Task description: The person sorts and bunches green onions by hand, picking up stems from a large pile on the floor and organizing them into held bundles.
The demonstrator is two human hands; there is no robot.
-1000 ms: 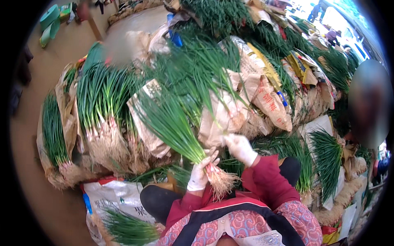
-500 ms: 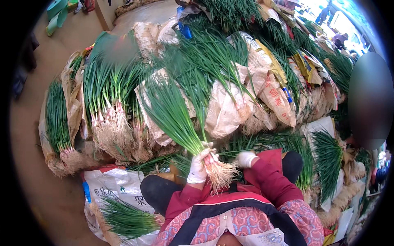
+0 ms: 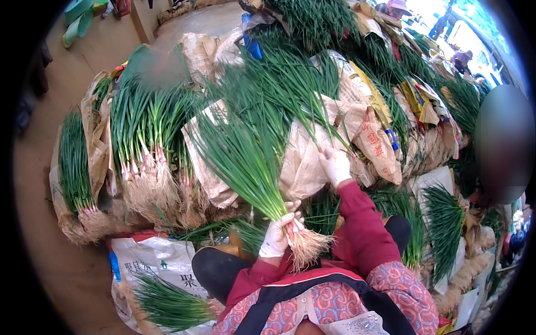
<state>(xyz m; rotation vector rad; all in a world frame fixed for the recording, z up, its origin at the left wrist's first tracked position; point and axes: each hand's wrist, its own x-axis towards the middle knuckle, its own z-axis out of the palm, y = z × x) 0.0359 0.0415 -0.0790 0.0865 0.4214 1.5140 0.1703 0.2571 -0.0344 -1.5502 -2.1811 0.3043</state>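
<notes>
My left hand (image 3: 274, 239), in a white glove, is wrapped round the lower stems of a thick bunch of scallions (image 3: 245, 173). Their green leaves fan up to the far left, and pinkish bases with shaggy pale roots (image 3: 308, 245) hang out on the right of the fist. Farther off, my right hand (image 3: 336, 167), gloved too, is closed at the root end of a few loose scallions (image 3: 307, 114) lying across a tan paper sack (image 3: 301, 167). The fingers partly hide those roots.
Upright scallion bundles (image 3: 151, 123) wrapped in sacks line the left. More scallions (image 3: 312, 22) are heaped at the back. By my left knee, a white printed sack (image 3: 162, 257) bears a small bunch (image 3: 173, 301). Another bundle (image 3: 444, 223) stands at right, near a blurred person.
My right hand has moved up and away from near my lap to the loose scallions on the sack, closing over their roots. The left hand keeps its bunch, shifted slightly right.
</notes>
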